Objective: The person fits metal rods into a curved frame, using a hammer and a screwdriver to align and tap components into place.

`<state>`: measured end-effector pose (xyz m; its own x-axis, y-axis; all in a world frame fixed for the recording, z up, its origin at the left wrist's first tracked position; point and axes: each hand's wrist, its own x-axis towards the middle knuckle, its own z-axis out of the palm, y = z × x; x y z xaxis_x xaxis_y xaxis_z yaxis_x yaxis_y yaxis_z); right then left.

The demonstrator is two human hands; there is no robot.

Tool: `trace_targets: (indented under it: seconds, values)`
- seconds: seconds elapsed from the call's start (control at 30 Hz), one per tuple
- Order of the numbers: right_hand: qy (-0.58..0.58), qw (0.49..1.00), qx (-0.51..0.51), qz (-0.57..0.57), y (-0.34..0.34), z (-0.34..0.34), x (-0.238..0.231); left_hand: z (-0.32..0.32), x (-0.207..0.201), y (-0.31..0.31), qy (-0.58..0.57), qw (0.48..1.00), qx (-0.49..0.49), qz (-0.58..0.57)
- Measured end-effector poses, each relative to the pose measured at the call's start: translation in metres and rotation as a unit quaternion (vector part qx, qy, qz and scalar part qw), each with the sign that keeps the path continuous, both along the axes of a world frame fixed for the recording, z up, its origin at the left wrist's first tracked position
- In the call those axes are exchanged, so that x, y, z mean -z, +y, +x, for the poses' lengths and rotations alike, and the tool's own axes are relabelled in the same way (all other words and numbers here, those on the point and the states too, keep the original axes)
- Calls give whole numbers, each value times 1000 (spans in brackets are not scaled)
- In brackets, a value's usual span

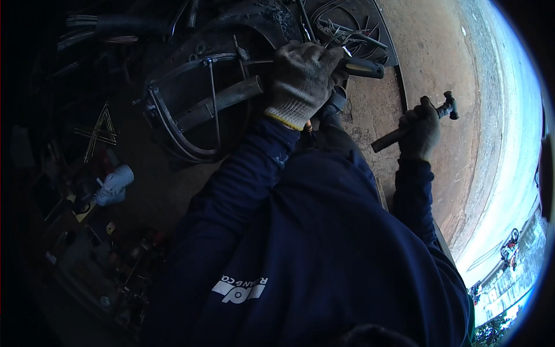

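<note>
My left hand [303, 78], in a grey knit work glove, is closed around a tool with a thick black handle [364, 67] that sticks out to the right. The tool's other end is hidden by the hand, so its kind does not show. Just left of this hand stands a curved metal frame [185, 151] of bent bars and thin rods, with a grey pipe [231, 95] running across it. Off to the right, my gloved right hand [420, 132] grips a hammer [386, 140] by its handle. The hammer's metal head points up and right, away from the frame.
Dark bench tops [393, 49] at the far side carry a tangle of rods and wires [352, 34]. A thin yellow star-shaped wire piece [101, 133] and a whitish rounded object [114, 185] lie at the left amid dim clutter. Brown ground [445, 63] stretches along the right.
</note>
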<state>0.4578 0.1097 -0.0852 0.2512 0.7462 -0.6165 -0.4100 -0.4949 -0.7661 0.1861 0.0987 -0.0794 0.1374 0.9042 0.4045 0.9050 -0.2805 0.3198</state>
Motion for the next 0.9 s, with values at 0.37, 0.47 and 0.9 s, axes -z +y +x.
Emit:
trace_targets:
  seconds: [0.37, 0.47, 0.9]
  values:
    - [10, 999, -44, -23, -11, 26, 4, -2, 0, -1, 6, 1000, 7, -13]
    - [-31, 999, -34, -19, -34, -15, 5, -1, 9, -2, -7, 1000, 20, -3]
    - [-72, 978, -168, -103, -54, -40, 3, -1, 2, -3, -25, 999, 28, 5]
